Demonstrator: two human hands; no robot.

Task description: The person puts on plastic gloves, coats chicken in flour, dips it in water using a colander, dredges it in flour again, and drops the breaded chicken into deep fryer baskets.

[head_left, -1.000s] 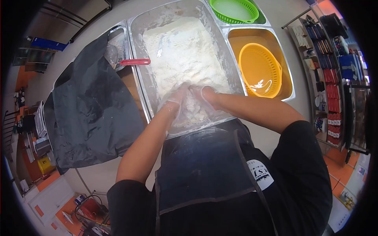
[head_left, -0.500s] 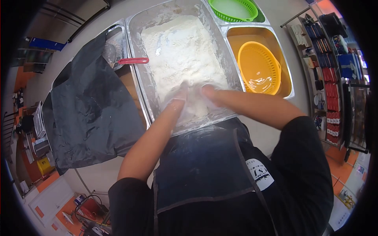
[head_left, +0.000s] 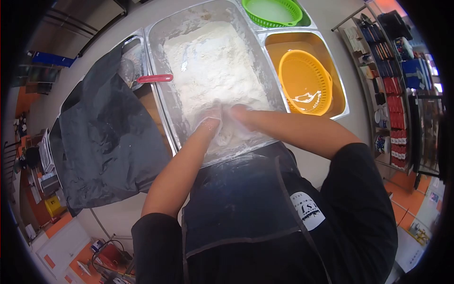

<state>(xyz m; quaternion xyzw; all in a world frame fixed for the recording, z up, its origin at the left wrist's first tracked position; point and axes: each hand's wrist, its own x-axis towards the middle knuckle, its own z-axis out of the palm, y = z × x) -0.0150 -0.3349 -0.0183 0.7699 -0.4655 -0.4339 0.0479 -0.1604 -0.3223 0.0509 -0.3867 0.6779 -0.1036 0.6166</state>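
White flour (head_left: 213, 61) lies heaped in a deep metal pan (head_left: 158, 52). At the near end of the pan, my left hand (head_left: 209, 116) is down at the flour, coated white. Close beside it on the right, my right hand (head_left: 242, 118) is also pressed down there. Both hands seem to wear thin, see-through gloves. A pale, floured lump (head_left: 224, 136) shows between and below them; I cannot make out what it is. Flour and blur hide most of the fingers, so their closure is unclear.
A red-handled tool (head_left: 155, 78) rests across the pan's left rim. Black plastic sheeting (head_left: 104, 137) drapes the containers on the left. To the right, a yellow basket (head_left: 305, 83) sits in liquid; a green basket (head_left: 272, 12) stands behind it. Stocked shelves (head_left: 390, 90) line the far right.
The whole scene has shifted slightly left with the camera. My hands stay low at the near end of the pan, and the pale lump between them shows more plainly.
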